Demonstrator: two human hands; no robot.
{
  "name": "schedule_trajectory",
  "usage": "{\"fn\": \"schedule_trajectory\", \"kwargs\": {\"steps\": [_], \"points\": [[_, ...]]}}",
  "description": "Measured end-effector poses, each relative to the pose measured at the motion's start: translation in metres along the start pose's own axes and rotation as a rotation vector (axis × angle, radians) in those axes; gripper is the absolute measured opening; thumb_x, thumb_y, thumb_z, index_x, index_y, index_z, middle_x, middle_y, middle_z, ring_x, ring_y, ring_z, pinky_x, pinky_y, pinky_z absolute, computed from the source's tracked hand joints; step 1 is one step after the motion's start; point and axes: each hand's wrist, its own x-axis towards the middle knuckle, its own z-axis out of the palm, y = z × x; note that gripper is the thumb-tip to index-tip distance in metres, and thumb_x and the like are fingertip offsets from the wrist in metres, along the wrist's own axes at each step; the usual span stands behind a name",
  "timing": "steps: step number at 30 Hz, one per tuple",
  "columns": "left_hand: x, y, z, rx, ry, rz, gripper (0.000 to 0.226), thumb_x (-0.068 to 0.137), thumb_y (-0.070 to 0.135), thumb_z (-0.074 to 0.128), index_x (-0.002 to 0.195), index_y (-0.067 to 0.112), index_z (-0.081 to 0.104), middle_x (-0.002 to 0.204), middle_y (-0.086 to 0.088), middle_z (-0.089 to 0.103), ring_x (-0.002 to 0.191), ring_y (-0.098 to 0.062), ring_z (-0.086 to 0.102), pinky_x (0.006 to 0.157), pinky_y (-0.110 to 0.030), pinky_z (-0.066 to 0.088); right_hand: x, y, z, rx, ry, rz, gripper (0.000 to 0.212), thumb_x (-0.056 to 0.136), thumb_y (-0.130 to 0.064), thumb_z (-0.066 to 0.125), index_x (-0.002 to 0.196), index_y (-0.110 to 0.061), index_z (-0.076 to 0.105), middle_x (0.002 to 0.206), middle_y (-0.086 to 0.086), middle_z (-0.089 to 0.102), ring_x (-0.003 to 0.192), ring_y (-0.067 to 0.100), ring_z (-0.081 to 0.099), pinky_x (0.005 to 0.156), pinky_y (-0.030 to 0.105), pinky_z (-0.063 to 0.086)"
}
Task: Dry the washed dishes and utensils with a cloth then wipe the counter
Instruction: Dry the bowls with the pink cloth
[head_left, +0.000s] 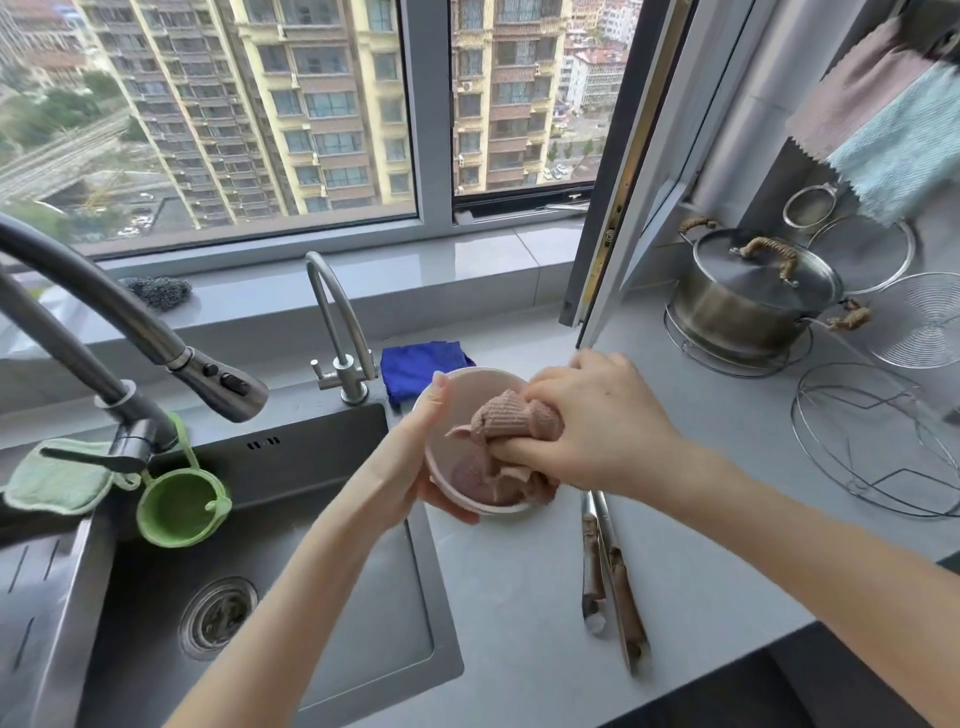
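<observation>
Head view, looking down at a kitchen sink by a window. My left hand (410, 460) holds a pale pink bowl (460, 405) from the side and underneath, with the thumb hooked over its rim and the fingers curled around its base. The bowl is tilted toward me, held in the air above the spot where the sink (260, 582) meets the grey bench (519, 613). My right hand (602, 421) grips a bunched brownish-pink cloth (511, 418), its fingers clenched around it, and presses it into the bowl's inside.

Behind the bowl a folded blue cloth (421, 364) lies on the bench beside a small curved tap (337, 322). Metal tongs (618, 577) lie on the bench just below my right hand. To the left, a larger pull-down tap (156, 338) arches over the sink, and a green cup (179, 506) hangs from its base. On the right a lidded steel pot (748, 306) sits on a wire stand, near a round wire rack (878, 441). Pink and blue towels (893, 140) hang above them.
</observation>
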Motion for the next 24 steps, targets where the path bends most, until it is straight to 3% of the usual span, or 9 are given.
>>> {"fn": "schedule_trajectory", "kwargs": {"steps": [3,6,10,12,14,17,20,22,24], "points": [[-0.003,-0.003,0.004,0.127,-0.032,0.078,0.049,0.090,0.067,0.027,0.121,0.043,0.056,0.119,-0.001,0.066,0.095,-0.033,0.068,0.053,-0.044,0.055,-0.009,-0.010,0.032,-0.059,0.258,-0.072,0.040,0.057,-0.044,0.072,0.091,-0.023,0.071,0.081,0.003,0.064,0.068,0.026,0.056,0.061,0.030,0.046],[-0.007,-0.006,0.011,0.108,0.020,0.063,0.050,0.090,0.063,0.028,0.113,0.036,0.063,0.106,-0.004,0.071,0.078,-0.031,0.071,0.051,-0.041,0.055,-0.020,-0.011,0.062,0.098,0.263,-0.178,0.026,0.073,-0.030,0.055,0.088,-0.021,0.074,0.096,0.005,0.068,0.078,0.028,0.058,0.071,0.033,0.054],[-0.005,-0.013,0.016,0.136,0.107,0.075,0.046,0.094,0.057,0.030,0.110,0.031,0.064,0.086,-0.007,0.073,0.056,-0.023,0.068,0.044,-0.036,0.052,-0.007,-0.009,0.078,0.399,0.013,-0.218,0.037,0.079,-0.018,0.054,0.113,-0.017,0.069,0.114,0.000,0.064,0.100,0.025,0.053,0.097,0.035,0.041],[-0.003,-0.013,0.009,0.124,0.094,-0.001,0.052,0.094,0.059,0.030,0.113,0.024,0.064,0.081,-0.012,0.072,0.050,-0.026,0.066,0.042,-0.034,0.051,-0.003,-0.010,0.070,0.636,-0.173,-0.221,0.035,0.083,-0.015,0.059,0.117,-0.015,0.067,0.116,-0.003,0.061,0.108,0.016,0.052,0.100,0.030,0.040],[-0.003,-0.013,0.000,0.084,0.055,-0.119,0.058,0.092,0.060,0.033,0.118,0.016,0.061,0.086,-0.020,0.071,0.049,-0.032,0.064,0.040,-0.034,0.049,-0.001,-0.009,0.056,0.713,-0.396,-0.249,0.031,0.084,-0.009,0.062,0.113,-0.019,0.069,0.105,-0.010,0.057,0.100,0.004,0.053,0.094,0.020,0.042],[-0.004,-0.019,-0.002,0.085,-0.030,-0.181,0.056,0.092,0.059,0.035,0.120,0.018,0.060,0.095,-0.024,0.069,0.060,-0.037,0.065,0.043,-0.039,0.052,0.002,-0.010,0.044,0.148,-0.557,-0.528,0.029,0.079,-0.004,0.059,0.095,-0.024,0.071,0.086,-0.019,0.055,0.090,0.004,0.044,0.091,0.022,0.030],[-0.002,-0.020,-0.001,0.143,-0.041,-0.159,0.049,0.093,0.059,0.033,0.118,0.026,0.060,0.100,-0.022,0.070,0.075,-0.042,0.067,0.048,-0.042,0.054,0.011,-0.007,0.056,-0.362,-0.255,-0.801,0.020,0.078,-0.008,0.054,0.079,-0.022,0.067,0.089,-0.008,0.064,0.102,0.025,0.052,0.105,0.044,0.026],[-0.001,-0.016,-0.004,0.176,-0.042,-0.150,0.046,0.093,0.059,0.033,0.115,0.029,0.060,0.099,-0.018,0.072,0.080,-0.042,0.068,0.051,-0.044,0.055,0.014,0.004,0.065,-0.458,-0.077,-0.836,0.021,0.087,-0.013,0.047,0.088,-0.025,0.064,0.105,-0.006,0.065,0.114,0.027,0.052,0.110,0.051,0.024],[-0.001,-0.015,-0.009,0.212,-0.025,-0.133,0.044,0.093,0.059,0.034,0.113,0.032,0.062,0.099,-0.015,0.072,0.080,-0.042,0.069,0.052,-0.046,0.055,0.012,0.009,0.067,-0.438,-0.052,-0.815,0.022,0.092,-0.019,0.044,0.100,-0.026,0.063,0.113,-0.003,0.063,0.115,0.026,0.053,0.107,0.048,0.029]]}}
